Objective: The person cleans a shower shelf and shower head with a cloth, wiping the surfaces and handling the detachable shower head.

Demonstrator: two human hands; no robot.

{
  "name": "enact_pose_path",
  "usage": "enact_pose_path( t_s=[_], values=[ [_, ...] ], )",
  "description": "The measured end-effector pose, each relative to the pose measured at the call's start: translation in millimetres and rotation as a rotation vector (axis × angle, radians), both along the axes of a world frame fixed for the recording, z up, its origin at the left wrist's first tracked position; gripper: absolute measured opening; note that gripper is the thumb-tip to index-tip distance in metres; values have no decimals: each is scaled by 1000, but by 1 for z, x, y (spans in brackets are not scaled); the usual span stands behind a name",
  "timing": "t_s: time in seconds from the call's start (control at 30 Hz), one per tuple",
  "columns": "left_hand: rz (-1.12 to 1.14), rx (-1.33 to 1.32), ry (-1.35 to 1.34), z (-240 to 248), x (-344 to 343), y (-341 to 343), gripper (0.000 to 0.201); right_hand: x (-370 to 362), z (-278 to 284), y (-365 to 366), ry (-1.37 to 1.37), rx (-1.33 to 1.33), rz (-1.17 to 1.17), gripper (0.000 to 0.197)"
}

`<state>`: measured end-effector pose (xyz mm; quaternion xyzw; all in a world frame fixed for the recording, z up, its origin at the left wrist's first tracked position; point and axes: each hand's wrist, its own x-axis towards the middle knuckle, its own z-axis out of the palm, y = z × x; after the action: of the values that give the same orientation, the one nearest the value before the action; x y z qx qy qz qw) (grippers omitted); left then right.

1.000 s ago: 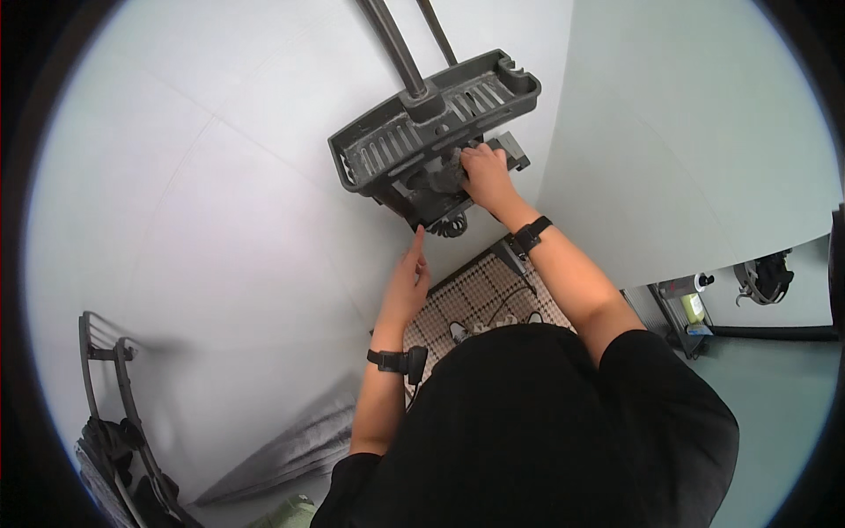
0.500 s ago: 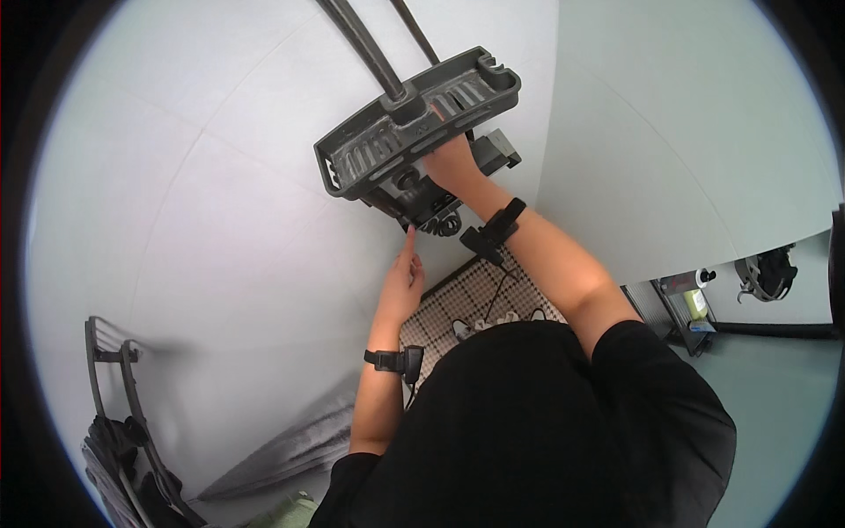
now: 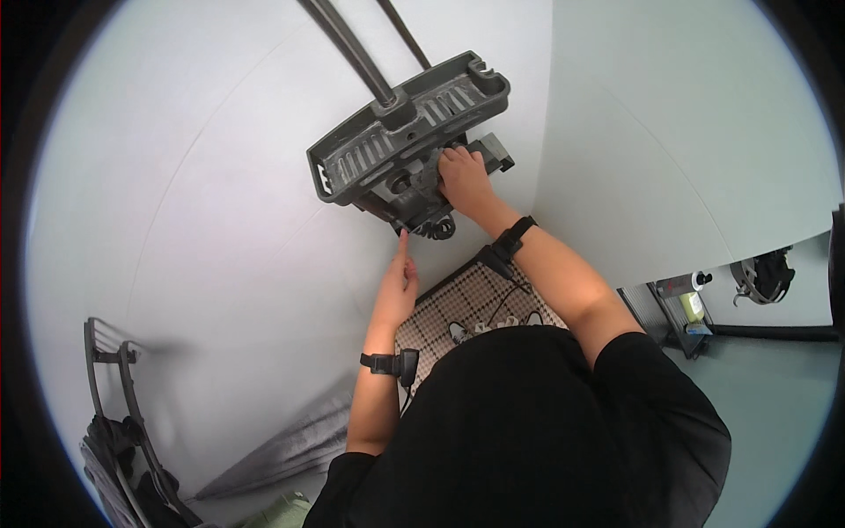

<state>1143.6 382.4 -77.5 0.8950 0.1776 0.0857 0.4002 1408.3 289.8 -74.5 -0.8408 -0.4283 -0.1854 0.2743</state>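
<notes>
Beneath the dark slotted shelf, a grey cloth is held at the black fixture by the right hand, its grip clamped on the cloth. The fixture's lower corner is met by the left hand, index finger extended, grip apart.

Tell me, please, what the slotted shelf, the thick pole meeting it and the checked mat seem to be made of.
Shelf: probably moulded plastic, matte dark grey, judging by its thick, rounded rim.
Pole: likely metal, smooth and dark, with a light streak along it.
Mat: perhaps woven fabric, dull-looking; the check could be printed.
</notes>
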Motion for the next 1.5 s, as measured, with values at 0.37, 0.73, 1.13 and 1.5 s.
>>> enact_pose_path(
  t_s=[0.37, 0.73, 1.13, 1.5],
  values=[
    [3, 74, -106, 11, -5, 6, 73, 12, 0, -102, 630, 406, -16, 12],
    [286, 185, -603, 160, 26, 52, 94, 37, 150, -167, 561, 928, 30, 37],
    [168, -93, -549, 146, 61, 80, 123, 9, 191, -136, 837, 1121, 252, 41],
    [81, -156, -628, 141, 65, 84, 116, -22, 248, -57, 246, 364, 110, 14]
  ],
)
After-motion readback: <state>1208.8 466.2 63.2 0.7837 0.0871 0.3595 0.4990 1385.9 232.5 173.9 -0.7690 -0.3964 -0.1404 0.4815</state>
